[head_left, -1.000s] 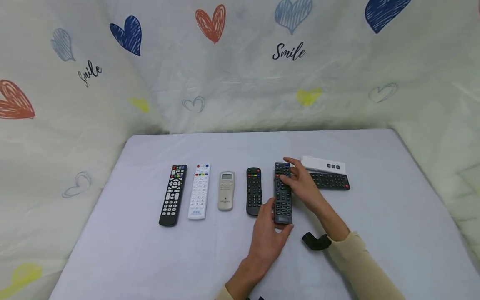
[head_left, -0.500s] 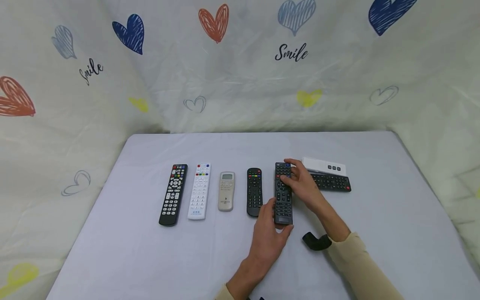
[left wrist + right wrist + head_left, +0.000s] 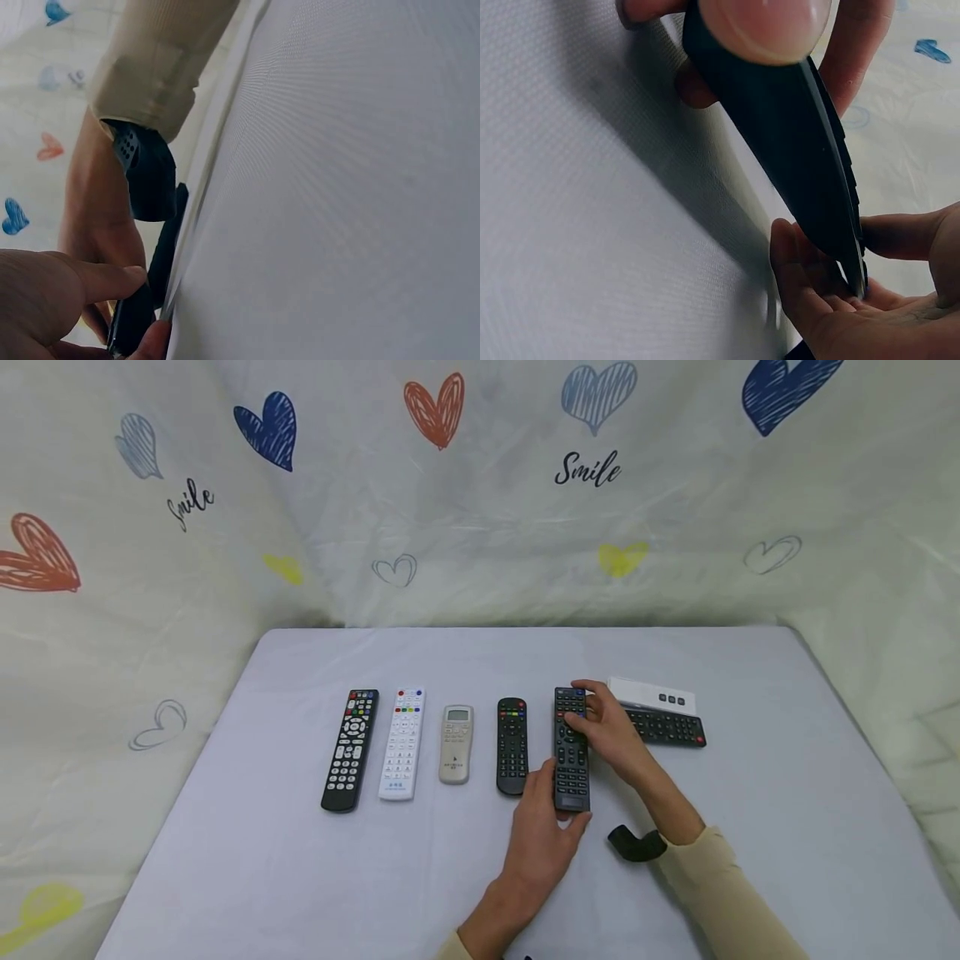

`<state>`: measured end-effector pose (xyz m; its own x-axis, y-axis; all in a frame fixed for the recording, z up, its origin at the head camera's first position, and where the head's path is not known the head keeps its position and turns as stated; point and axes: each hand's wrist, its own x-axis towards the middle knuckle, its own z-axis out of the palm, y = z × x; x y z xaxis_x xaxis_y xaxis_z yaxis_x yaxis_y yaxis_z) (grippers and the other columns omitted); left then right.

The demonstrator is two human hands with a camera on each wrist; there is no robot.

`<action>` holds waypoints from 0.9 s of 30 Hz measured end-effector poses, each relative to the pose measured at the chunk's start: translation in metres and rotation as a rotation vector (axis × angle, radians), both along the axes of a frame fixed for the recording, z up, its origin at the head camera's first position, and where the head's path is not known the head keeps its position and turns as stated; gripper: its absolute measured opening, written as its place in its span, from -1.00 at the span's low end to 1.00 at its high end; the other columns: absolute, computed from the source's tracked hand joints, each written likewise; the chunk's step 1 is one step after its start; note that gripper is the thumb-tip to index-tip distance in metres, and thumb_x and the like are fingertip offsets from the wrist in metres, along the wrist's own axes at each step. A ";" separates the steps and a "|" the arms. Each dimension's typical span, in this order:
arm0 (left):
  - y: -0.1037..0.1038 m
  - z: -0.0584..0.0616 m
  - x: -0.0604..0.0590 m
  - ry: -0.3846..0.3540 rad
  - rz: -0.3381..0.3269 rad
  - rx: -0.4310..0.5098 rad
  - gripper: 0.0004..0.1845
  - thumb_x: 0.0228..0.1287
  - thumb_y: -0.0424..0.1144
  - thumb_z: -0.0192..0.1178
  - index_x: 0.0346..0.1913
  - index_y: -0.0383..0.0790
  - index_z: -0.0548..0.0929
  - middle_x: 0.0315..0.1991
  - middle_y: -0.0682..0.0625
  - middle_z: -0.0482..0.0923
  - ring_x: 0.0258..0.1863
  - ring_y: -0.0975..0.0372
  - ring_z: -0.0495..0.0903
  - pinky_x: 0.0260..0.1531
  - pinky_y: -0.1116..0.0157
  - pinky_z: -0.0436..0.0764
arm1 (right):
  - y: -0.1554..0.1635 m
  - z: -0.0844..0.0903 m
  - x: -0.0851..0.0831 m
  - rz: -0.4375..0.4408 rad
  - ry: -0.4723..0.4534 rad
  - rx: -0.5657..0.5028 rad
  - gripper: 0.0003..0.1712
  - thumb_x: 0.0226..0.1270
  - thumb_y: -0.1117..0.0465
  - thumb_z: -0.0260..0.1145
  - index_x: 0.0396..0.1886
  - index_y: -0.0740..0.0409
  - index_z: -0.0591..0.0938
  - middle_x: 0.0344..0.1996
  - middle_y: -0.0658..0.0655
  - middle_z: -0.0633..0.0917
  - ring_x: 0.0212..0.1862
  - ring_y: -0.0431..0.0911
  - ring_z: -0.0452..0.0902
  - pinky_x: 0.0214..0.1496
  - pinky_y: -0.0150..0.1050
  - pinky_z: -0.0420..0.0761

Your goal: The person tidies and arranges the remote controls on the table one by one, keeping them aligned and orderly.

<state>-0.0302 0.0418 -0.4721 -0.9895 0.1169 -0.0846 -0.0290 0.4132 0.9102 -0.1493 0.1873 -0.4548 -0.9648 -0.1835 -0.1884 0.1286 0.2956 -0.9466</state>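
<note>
A long black remote control [image 3: 572, 752] is held in both hands over the white table, its buttons facing up. My right hand [image 3: 613, 735] grips its far end, the thumb on the right edge near the buttons. At the near end my left hand [image 3: 538, 843] pinches it between fingers and thumb. Seen edge-on in the right wrist view, the remote [image 3: 780, 142] is apart from the cloth and casts a shadow, its far end by the right thumb [image 3: 765, 26]. The left wrist view shows just part of it, between the left hand's thumb and a finger.
Left of the hands lie a black remote [image 3: 349, 752], a white remote [image 3: 402, 745], a beige remote with a small screen [image 3: 456, 745] and a shorter black remote [image 3: 512, 745]. Behind the right hand lie a white remote [image 3: 656, 696] and a black remote [image 3: 670, 727].
The head view has shifted slightly, so everything appears a little further right. Both hands keep the same hold on the black remote control.
</note>
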 end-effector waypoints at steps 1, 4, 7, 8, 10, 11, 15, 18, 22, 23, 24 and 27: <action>0.000 0.000 0.000 0.002 0.000 -0.005 -0.10 0.24 -0.35 0.49 0.57 -0.19 0.25 0.27 -0.09 0.47 -0.17 0.48 0.51 -0.17 0.52 0.66 | 0.000 0.000 0.000 0.002 0.002 0.000 -0.27 0.61 0.30 0.17 0.64 0.18 0.11 0.44 0.41 0.46 0.38 0.24 0.53 -0.05 -0.49 0.60; 0.002 0.000 0.000 0.002 0.002 -0.022 -0.10 0.24 -0.34 0.49 0.57 -0.19 0.25 0.29 -0.09 0.47 -0.17 0.48 0.51 -0.16 0.53 0.65 | 0.001 -0.001 -0.001 0.012 0.006 0.010 -0.26 0.61 0.29 0.17 0.64 0.18 0.10 0.43 0.42 0.46 0.38 0.23 0.52 -0.05 -0.49 0.59; 0.003 -0.001 -0.001 0.001 0.006 -0.036 -0.10 0.23 -0.33 0.50 0.57 -0.19 0.26 0.31 -0.09 0.47 -0.15 0.47 0.53 -0.15 0.53 0.66 | 0.001 -0.001 -0.002 0.030 0.008 0.029 -0.26 0.62 0.27 0.17 0.65 0.19 0.09 0.46 0.42 0.43 0.40 0.24 0.51 -0.02 -0.48 0.58; 0.003 -0.001 -0.001 0.001 0.007 -0.041 -0.10 0.23 -0.32 0.50 0.57 -0.19 0.26 0.32 -0.10 0.47 -0.14 0.46 0.54 -0.15 0.53 0.66 | 0.001 -0.002 -0.002 0.037 0.011 0.034 -0.25 0.62 0.26 0.17 0.65 0.19 0.09 0.47 0.42 0.43 0.40 0.25 0.50 -0.01 -0.48 0.58; 0.003 0.000 -0.002 0.004 0.010 -0.050 -0.10 0.23 -0.32 0.50 0.56 -0.19 0.26 0.33 -0.10 0.46 -0.11 0.43 0.55 -0.14 0.52 0.66 | 0.001 -0.002 -0.004 0.048 0.019 0.044 -0.24 0.62 0.24 0.18 0.65 0.19 0.08 0.48 0.42 0.42 0.42 0.25 0.49 0.02 -0.48 0.57; 0.003 0.001 -0.002 0.005 0.011 -0.053 -0.10 0.23 -0.32 0.51 0.56 -0.20 0.26 0.34 -0.11 0.46 -0.08 0.42 0.56 -0.13 0.51 0.66 | 0.001 -0.002 -0.004 0.050 0.024 0.051 -0.24 0.62 0.24 0.19 0.65 0.19 0.09 0.48 0.42 0.42 0.43 0.25 0.48 0.03 -0.47 0.56; 0.004 0.002 -0.003 0.017 0.014 -0.064 -0.10 0.22 -0.33 0.51 0.56 -0.21 0.26 0.31 -0.11 0.48 -0.14 0.42 0.54 -0.17 0.51 0.65 | 0.002 0.000 -0.006 0.045 0.028 0.069 -0.25 0.61 0.22 0.20 0.64 0.17 0.12 0.45 0.41 0.45 0.40 0.23 0.51 0.01 -0.46 0.55; 0.004 0.002 -0.003 0.024 0.017 -0.062 -0.10 0.21 -0.35 0.51 0.55 -0.22 0.27 0.28 -0.12 0.48 -0.24 0.46 0.51 -0.25 0.53 0.63 | 0.003 0.000 -0.007 0.042 0.030 0.091 -0.26 0.60 0.21 0.21 0.63 0.18 0.15 0.41 0.43 0.48 0.32 0.22 0.55 -0.04 -0.42 0.57; 0.005 0.001 -0.002 0.020 0.020 -0.055 -0.11 0.21 -0.37 0.51 0.55 -0.22 0.27 0.28 -0.13 0.48 -0.27 0.48 0.50 -0.27 0.54 0.63 | 0.004 0.000 -0.007 0.049 0.044 0.130 -0.25 0.58 0.19 0.25 0.62 0.18 0.18 0.38 0.43 0.48 0.31 0.25 0.57 0.00 -0.31 0.60; 0.005 0.001 -0.002 0.019 0.020 -0.056 -0.10 0.21 -0.37 0.51 0.55 -0.22 0.27 0.28 -0.14 0.48 -0.27 0.49 0.50 -0.27 0.54 0.63 | 0.005 0.000 -0.007 0.053 0.047 0.138 -0.25 0.57 0.18 0.26 0.62 0.18 0.18 0.38 0.43 0.48 0.32 0.26 0.56 0.02 -0.27 0.60; 0.005 0.001 -0.002 0.018 0.020 -0.058 -0.10 0.21 -0.37 0.51 0.55 -0.21 0.27 0.29 -0.14 0.48 -0.27 0.49 0.50 -0.26 0.54 0.64 | 0.005 0.000 -0.008 0.054 0.046 0.145 -0.24 0.56 0.18 0.28 0.61 0.17 0.20 0.38 0.42 0.48 0.34 0.28 0.55 0.05 -0.23 0.61; 0.006 0.001 -0.002 0.021 0.025 -0.081 -0.11 0.20 -0.36 0.52 0.55 -0.21 0.28 0.29 -0.13 0.48 -0.26 0.48 0.51 -0.26 0.54 0.63 | 0.005 -0.001 -0.009 0.065 0.048 0.164 -0.21 0.53 0.14 0.32 0.61 0.17 0.20 0.39 0.42 0.47 0.39 0.31 0.51 0.14 -0.11 0.62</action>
<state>-0.0323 0.0479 -0.4712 -0.9938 0.0856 -0.0716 -0.0213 0.4847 0.8744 -0.1583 0.1928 -0.4558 -0.9605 -0.2164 -0.1748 0.0600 0.4526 -0.8897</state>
